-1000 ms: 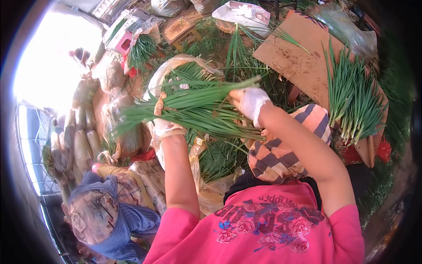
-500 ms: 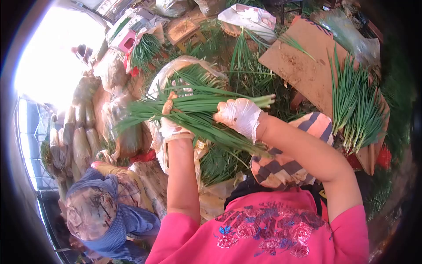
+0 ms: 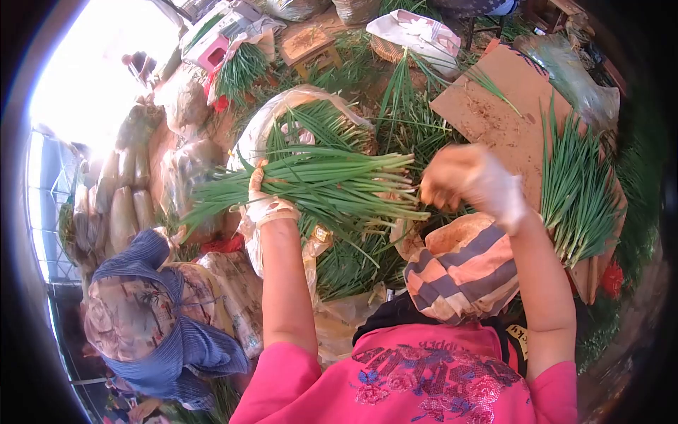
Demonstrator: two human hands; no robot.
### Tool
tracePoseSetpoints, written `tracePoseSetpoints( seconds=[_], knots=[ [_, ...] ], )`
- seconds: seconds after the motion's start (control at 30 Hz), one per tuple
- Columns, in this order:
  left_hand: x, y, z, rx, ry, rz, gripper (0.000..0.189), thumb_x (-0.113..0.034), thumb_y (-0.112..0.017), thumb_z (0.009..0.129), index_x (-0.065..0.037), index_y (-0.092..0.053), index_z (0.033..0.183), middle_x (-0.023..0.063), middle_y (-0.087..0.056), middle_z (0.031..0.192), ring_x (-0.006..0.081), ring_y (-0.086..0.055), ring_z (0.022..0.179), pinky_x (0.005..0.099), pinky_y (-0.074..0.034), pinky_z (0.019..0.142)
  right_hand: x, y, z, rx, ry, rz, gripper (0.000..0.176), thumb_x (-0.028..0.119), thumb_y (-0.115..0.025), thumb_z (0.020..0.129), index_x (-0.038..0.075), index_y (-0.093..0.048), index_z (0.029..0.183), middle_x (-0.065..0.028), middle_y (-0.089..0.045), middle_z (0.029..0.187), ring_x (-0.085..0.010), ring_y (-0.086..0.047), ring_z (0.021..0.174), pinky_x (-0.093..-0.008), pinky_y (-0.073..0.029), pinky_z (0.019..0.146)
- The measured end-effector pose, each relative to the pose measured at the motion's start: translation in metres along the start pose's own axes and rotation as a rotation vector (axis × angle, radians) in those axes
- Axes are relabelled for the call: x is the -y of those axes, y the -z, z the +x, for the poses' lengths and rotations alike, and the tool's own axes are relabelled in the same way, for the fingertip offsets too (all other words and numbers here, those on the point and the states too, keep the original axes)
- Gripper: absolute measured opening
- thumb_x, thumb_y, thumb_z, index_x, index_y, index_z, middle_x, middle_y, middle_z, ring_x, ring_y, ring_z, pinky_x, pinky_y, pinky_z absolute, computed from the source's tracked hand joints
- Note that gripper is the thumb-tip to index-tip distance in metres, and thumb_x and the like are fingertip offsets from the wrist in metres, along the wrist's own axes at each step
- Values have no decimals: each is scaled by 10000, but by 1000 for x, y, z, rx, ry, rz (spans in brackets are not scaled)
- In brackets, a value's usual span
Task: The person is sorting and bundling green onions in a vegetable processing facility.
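My left hand (image 3: 267,200), in a thin pale glove, is closed around a bunch of garlic chives (image 3: 332,175). The leaves point left and the pale stem ends point right, slightly spread. My right hand (image 3: 474,182), in a similar glove, is just right of the stem ends and apart from them. Motion blurs its fingers, which look bent. Behind the bunch, a clear plastic bag (image 3: 248,141) holds more chives (image 3: 321,124). Below my right hand, a checked cloth (image 3: 462,272) lies over my lap.
A cardboard sheet (image 3: 487,106) at the right bears a pile of chives (image 3: 580,187). A small wooden stool (image 3: 308,48) and a white sack (image 3: 417,37) stand at the back. A person (image 3: 159,304) in blue bends at lower left, near several packed bags (image 3: 123,212).
My right hand has let go of the chives and moved right, away from the stem ends. The bunch now lies more level in my left hand. The person at left has shifted.
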State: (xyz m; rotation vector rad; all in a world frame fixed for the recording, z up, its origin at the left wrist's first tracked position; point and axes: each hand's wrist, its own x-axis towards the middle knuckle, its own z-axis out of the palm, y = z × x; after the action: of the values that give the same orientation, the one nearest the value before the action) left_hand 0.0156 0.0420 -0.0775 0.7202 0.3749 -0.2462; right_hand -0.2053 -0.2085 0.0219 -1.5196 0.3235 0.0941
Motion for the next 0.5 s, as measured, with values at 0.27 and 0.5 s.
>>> tracePoseSetpoints(
  seconds=[0.27,0.5],
  knots=[
    [16,-1,-27,305,5,181,346,-219,-549,830,-50,-602,1127,103,-649,969,256,-614,872,416,-505,813,-100,-25,67,-167,293,-907,416,237,-512,857,157,-502,1266,-145,-566,1195,-302,-584,1008,-383,-464,878],
    [17,24,-7,276,154,143,384,-216,-482,874,-51,-547,1214,121,-621,1121,241,-579,1039,388,-454,930,-92,-33,78,-59,699,-1128,503,196,-539,884,143,-384,1359,-135,-493,1298,-267,-598,999,-333,-485,850]
  ],
)
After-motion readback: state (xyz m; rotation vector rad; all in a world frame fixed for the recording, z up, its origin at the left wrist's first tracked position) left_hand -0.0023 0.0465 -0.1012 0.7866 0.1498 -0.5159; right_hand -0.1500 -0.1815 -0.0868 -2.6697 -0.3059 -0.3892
